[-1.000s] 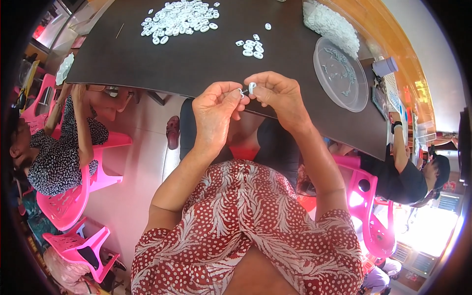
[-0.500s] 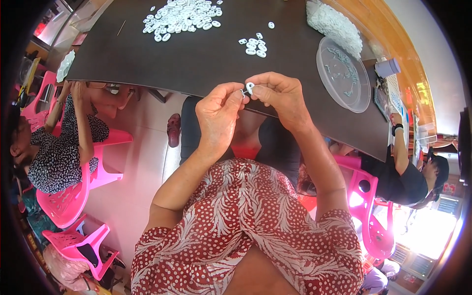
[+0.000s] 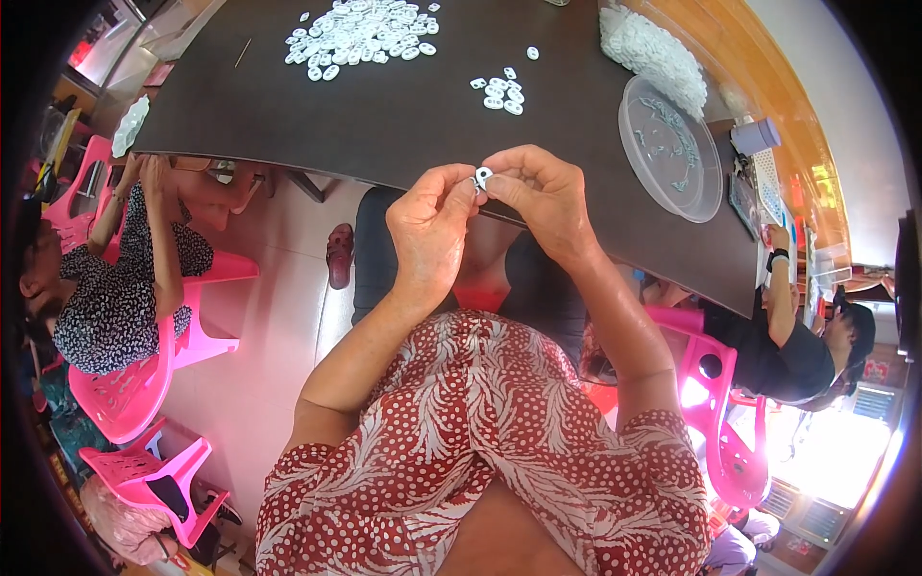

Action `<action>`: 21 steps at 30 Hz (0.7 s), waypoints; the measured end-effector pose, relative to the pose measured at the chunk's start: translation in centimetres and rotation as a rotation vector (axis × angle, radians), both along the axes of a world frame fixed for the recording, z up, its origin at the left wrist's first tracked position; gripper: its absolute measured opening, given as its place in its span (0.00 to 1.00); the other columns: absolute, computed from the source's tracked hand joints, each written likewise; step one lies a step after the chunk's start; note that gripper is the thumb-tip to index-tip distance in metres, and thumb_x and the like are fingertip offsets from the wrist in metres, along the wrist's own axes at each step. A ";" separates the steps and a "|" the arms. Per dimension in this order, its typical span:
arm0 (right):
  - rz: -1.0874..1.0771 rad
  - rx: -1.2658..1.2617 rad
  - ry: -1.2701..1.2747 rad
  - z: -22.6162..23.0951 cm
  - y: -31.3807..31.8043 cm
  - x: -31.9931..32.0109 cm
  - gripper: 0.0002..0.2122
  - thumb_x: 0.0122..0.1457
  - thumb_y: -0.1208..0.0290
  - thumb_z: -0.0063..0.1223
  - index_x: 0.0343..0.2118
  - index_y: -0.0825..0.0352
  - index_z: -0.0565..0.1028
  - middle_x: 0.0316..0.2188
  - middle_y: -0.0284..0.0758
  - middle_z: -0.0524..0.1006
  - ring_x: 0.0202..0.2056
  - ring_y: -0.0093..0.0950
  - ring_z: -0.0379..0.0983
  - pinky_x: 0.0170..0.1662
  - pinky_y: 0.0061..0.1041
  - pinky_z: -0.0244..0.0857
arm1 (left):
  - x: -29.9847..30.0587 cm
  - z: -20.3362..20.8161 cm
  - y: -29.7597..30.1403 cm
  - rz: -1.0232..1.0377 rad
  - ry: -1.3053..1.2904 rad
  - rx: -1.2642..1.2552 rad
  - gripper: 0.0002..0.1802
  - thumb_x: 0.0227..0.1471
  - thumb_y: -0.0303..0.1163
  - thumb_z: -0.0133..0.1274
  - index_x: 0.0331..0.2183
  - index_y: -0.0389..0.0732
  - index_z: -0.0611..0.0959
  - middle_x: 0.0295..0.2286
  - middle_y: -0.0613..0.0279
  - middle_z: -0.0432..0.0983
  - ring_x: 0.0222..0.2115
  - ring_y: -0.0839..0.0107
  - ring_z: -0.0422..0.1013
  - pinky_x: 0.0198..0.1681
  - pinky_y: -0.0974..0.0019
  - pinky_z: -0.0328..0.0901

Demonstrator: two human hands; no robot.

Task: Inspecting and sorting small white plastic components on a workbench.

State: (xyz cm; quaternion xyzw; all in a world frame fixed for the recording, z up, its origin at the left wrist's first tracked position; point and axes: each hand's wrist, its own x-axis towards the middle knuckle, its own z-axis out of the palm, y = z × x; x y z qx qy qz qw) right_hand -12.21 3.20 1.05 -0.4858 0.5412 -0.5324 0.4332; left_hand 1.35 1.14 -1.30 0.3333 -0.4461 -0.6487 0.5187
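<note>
Head view: left of the round clear tray (image 3: 648,174) and lower in view, the left hand (image 3: 430,226) is pinching a small white piece (image 3: 475,184) at its fingertips, while the right hand (image 3: 540,197) is gripping a holed white piece (image 3: 483,174) narrowly between thumb and finger; whether the 2 pieces are joined is too small to tell. The holed piece could be twisting loose, since only fingertips are holding it, and a drop could be missing the tabletop (image 3: 384,130), because both hands are hovering around its near edge. Fingers are partly covering both pieces, so a slip could be going unnoticed. Left of the tray, a small cluster (image 3: 501,94) is lying, with 1 lone piece (image 3: 532,53) beyond; farther left, a big heap (image 3: 360,36) is spreading. The tray is containing grey-blue bits (image 3: 685,146); a bulging bag (image 3: 653,58) is crowding its far side, and a lilac cup (image 3: 756,135) is standing rightward.
</note>
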 end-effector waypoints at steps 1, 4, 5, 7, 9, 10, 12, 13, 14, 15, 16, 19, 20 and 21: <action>-0.002 -0.005 0.021 0.0 0.0 0.1 0.04 0.53 0.80 0.50 0.30 0.74 0.75 0.23 0.32 0.77 0.27 0.17 0.72 0.33 0.16 0.67 | 0.0 0.0 0.0 0.011 0.018 0.015 0.09 0.52 0.23 0.49 0.36 0.31 0.78 0.26 0.62 0.76 0.24 0.82 0.70 0.22 0.81 0.63; -0.021 -0.024 0.054 -0.1 0.2 0.0 0.04 0.52 0.79 0.51 0.29 0.73 0.75 0.23 0.32 0.76 0.27 0.17 0.72 0.32 0.17 0.66 | -0.4 -0.3 0.0 -0.004 0.079 0.020 0.09 0.52 0.23 0.49 0.37 0.31 0.78 0.27 0.62 0.76 0.24 0.81 0.70 0.22 0.81 0.63; -0.025 -0.037 0.057 -0.2 0.2 0.1 0.04 0.52 0.79 0.51 0.29 0.73 0.76 0.23 0.33 0.76 0.27 0.18 0.72 0.32 0.17 0.66 | -0.4 -0.3 0.0 -0.002 0.078 0.019 0.09 0.52 0.23 0.49 0.37 0.31 0.78 0.27 0.62 0.76 0.24 0.81 0.70 0.22 0.81 0.63; -0.039 -0.068 0.088 -0.7 0.2 0.3 0.04 0.51 0.79 0.51 0.29 0.72 0.76 0.24 0.33 0.75 0.27 0.18 0.72 0.32 0.18 0.65 | -0.5 -0.4 0.2 0.029 0.098 0.048 0.09 0.52 0.22 0.50 0.37 0.31 0.78 0.27 0.62 0.76 0.24 0.81 0.70 0.22 0.80 0.63; -0.055 -0.097 0.121 -0.9 0.3 0.6 0.04 0.51 0.78 0.51 0.29 0.72 0.76 0.24 0.33 0.75 0.27 0.19 0.71 0.31 0.19 0.65 | -0.5 -0.7 0.2 0.055 0.032 -0.018 0.09 0.52 0.22 0.50 0.37 0.31 0.77 0.28 0.62 0.76 0.24 0.81 0.70 0.22 0.80 0.63; -0.064 -0.099 0.147 -0.7 0.4 0.7 0.04 0.51 0.78 0.51 0.29 0.71 0.76 0.23 0.34 0.74 0.26 0.20 0.71 0.31 0.19 0.65 | -0.5 -0.8 0.2 0.081 -0.034 -0.083 0.09 0.52 0.22 0.50 0.37 0.31 0.77 0.28 0.62 0.76 0.24 0.81 0.70 0.22 0.80 0.63; -0.078 -0.101 0.173 -0.7 0.5 0.8 0.04 0.51 0.79 0.51 0.29 0.71 0.76 0.23 0.34 0.73 0.26 0.20 0.70 0.31 0.20 0.64 | -0.4 -0.3 0.2 0.057 -0.028 -0.034 0.10 0.51 0.21 0.49 0.38 0.31 0.77 0.27 0.62 0.75 0.24 0.81 0.69 0.23 0.80 0.62; -0.083 -0.104 0.189 -0.7 0.5 0.7 0.04 0.50 0.79 0.52 0.29 0.71 0.76 0.23 0.34 0.73 0.26 0.22 0.70 0.31 0.21 0.64 | -0.3 -0.1 0.2 0.036 -0.022 0.016 0.10 0.51 0.19 0.48 0.38 0.31 0.77 0.26 0.62 0.75 0.23 0.82 0.68 0.25 0.80 0.62; -0.084 -0.108 0.204 -0.7 0.5 0.7 0.04 0.49 0.79 0.52 0.29 0.70 0.76 0.23 0.34 0.73 0.27 0.23 0.70 0.31 0.22 0.64 | -0.2 0.0 0.1 0.036 -0.024 0.015 0.10 0.51 0.19 0.48 0.38 0.31 0.77 0.26 0.62 0.75 0.23 0.82 0.68 0.25 0.80 0.62; -0.085 -0.108 0.202 -0.5 0.5 0.8 0.04 0.49 0.79 0.52 0.29 0.70 0.76 0.23 0.34 0.73 0.27 0.23 0.70 0.31 0.22 0.64 | 0.1 0.0 -0.1 -0.004 0.002 0.039 0.11 0.51 0.19 0.48 0.39 0.31 0.77 0.25 0.62 0.75 0.23 0.82 0.68 0.23 0.80 0.62; -0.093 -0.153 0.275 -0.3 0.6 0.8 0.04 0.49 0.79 0.52 0.29 0.70 0.76 0.22 0.34 0.73 0.27 0.25 0.69 0.31 0.23 0.63 | 0.2 0.0 -0.2 -0.044 0.027 0.064 0.11 0.51 0.20 0.48 0.39 0.31 0.77 0.25 0.62 0.75 0.22 0.82 0.68 0.22 0.80 0.62; -0.115 -0.252 0.439 0.1 0.7 1.0 0.05 0.47 0.79 0.53 0.29 0.69 0.76 0.22 0.35 0.72 0.26 0.29 0.68 0.31 0.26 0.62 | 0.2 0.3 0.1 -0.040 0.100 0.081 0.11 0.50 0.19 0.49 0.39 0.30 0.77 0.24 0.62 0.75 0.21 0.82 0.67 0.21 0.80 0.61; -0.130 -0.305 0.532 0.2 0.8 1.0 0.06 0.46 0.79 0.53 0.30 0.68 0.76 0.21 0.35 0.72 0.26 0.32 0.67 0.31 0.28 0.62 | 0.2 0.3 0.1 -0.040 0.100 0.081 0.11 0.50 0.19 0.49 0.39 0.30 0.77 0.24 0.62 0.75 0.21 0.82 0.67 0.21 0.80 0.61; -0.130 -0.305 0.532 0.0 0.9 1.1 0.06 0.46 0.79 0.53 0.30 0.68 0.76 0.21 0.35 0.72 0.26 0.32 0.67 0.31 0.28 0.62 | 0.2 0.4 0.0 -0.032 0.111 0.076 0.12 0.50 0.19 0.49 0.39 0.29 0.77 0.25 0.61 0.75 0.21 0.81 0.68 0.21 0.80 0.62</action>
